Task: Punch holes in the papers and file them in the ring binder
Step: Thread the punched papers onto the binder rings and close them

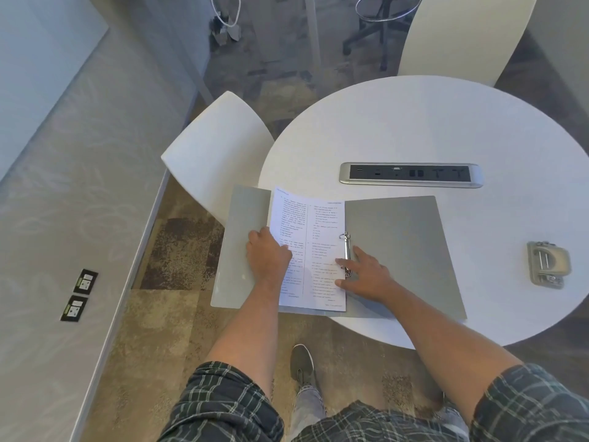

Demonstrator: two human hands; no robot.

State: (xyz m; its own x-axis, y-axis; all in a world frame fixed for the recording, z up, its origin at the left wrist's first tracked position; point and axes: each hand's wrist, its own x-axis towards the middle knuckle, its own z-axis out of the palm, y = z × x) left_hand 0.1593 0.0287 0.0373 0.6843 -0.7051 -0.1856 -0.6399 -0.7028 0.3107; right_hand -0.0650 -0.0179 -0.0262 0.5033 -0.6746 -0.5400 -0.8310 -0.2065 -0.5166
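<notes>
A grey ring binder (401, 250) lies open on the round white table (414, 129), its left cover hanging over the table's edge. Printed papers (314, 237) lie in it, threaded on the metal rings (346, 253). My left hand (269, 258) rests flat on the papers' left edge and the left cover. My right hand (366, 274) lies on the binder by the rings, with forefinger and thumb stretched out onto the papers' right margin. A grey hole punch (546, 264) stands on the table to the right, apart from both hands.
A silver power strip (411, 174) is set into the table behind the binder. White chairs stand at the left (216, 148) and far side (462, 36). My shoe (301, 365) is on the carpet under the table edge. A wall with sockets (79, 295) runs on the left.
</notes>
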